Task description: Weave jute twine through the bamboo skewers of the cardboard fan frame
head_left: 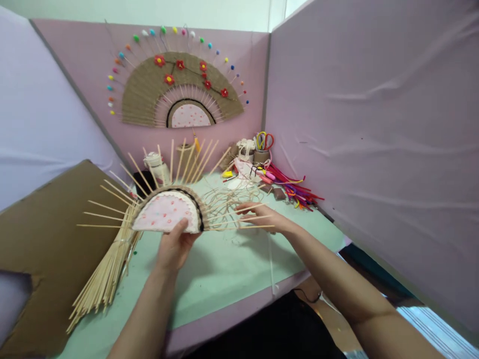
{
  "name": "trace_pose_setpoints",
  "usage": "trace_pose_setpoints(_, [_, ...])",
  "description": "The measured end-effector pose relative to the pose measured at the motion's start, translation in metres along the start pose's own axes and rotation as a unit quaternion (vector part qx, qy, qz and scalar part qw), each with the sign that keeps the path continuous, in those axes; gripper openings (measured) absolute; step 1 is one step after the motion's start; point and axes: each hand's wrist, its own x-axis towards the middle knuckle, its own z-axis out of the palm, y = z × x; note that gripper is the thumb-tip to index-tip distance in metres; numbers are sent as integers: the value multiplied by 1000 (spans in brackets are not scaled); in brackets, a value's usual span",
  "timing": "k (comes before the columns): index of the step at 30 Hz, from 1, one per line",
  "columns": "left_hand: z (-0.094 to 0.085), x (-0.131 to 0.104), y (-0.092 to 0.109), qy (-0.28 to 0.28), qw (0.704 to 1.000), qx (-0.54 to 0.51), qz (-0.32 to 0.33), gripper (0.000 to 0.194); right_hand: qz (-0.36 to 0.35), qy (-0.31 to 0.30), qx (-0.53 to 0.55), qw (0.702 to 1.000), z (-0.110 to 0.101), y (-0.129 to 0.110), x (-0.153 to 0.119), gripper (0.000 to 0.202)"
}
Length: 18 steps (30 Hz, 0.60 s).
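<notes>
My left hand [175, 244] grips a half-round fan base [164, 212] by its lower edge, thumb on the front. The base has a white face with pink spots, a braided twine rim and a black band near the edge. Thin wooden sticks [130, 177] radiate from its curved side. My right hand [262, 217] is at the right, its fingers stretched out behind the lowest sticks on that side. It hovers at a loose tangle of twine [220, 204]; I cannot make out whether the fingertips touch the strands.
A bundle of wooden sticks [107, 279] lies at the left beside a cardboard sheet [52, 219]. Behind are a white bottle [157, 167], a twine spool [186, 154], a cup with scissors [262, 155] and colored pipe cleaners [295, 189]. A finished fan [142, 94] hangs on the back panel.
</notes>
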Motion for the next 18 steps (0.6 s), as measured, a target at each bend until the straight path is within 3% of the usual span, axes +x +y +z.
trace_pose_setpoints(2, [-4,11,19,4,1000,17,17,43,-3,-14,-83,996,-16,3,3,31])
trace_pose_setpoints(5, [-7,20,35,2,998,56,24,49,17,28,-179,983,-48,13,14,26])
trace_pose_setpoints(9, [-8,20,24,8,992,123,27,63,51,64,-242,967,-92,27,39,19])
trace_pose_setpoints(12, [-15,17,6,43,976,209,38,61,63,58,-315,945,-116,31,65,20])
trace_pose_setpoints(15, [-30,15,-2,124,922,342,136,48,43,47,-399,915,-124,32,98,21])
trace_pose_setpoints(18, [-44,14,-2,195,852,430,226,40,20,12,-427,904,-116,38,136,18])
